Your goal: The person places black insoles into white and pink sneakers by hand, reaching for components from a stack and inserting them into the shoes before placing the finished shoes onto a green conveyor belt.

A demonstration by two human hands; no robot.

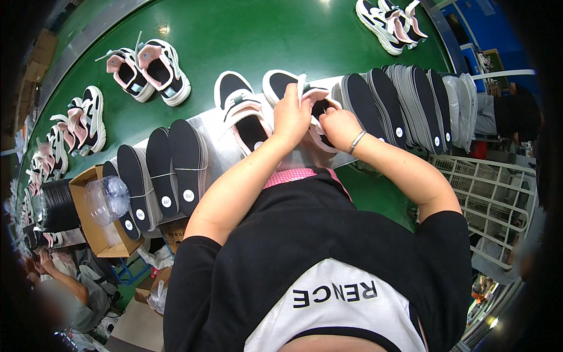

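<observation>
Far to the left of the chunky white, black and pink sneaker (278, 85) that both hands touched, an open brown cardboard box (97, 239) held a clear, crumpled plastic item (107, 200). Closer, still left of the sneaker, stood upright stacks of flat black insoles (189, 161), some banded. Just beside it on the left sat its matching mate (241, 107), opening toward the wearer.

The left hand (290, 119) appeared clamped on the sneaker's pale tongue. From the right side, the right hand (341, 127) had its fingers curled together at the opening; whether they pinched anything could not be told. The step in hand seemed to be working inside that opening, and the next move probably called for the tongue kept clear of the right fingers.

Right of the sneaker stood more black insole stacks (412, 108); farther right was a white wire basket (487, 196), its contents unclear.
</observation>
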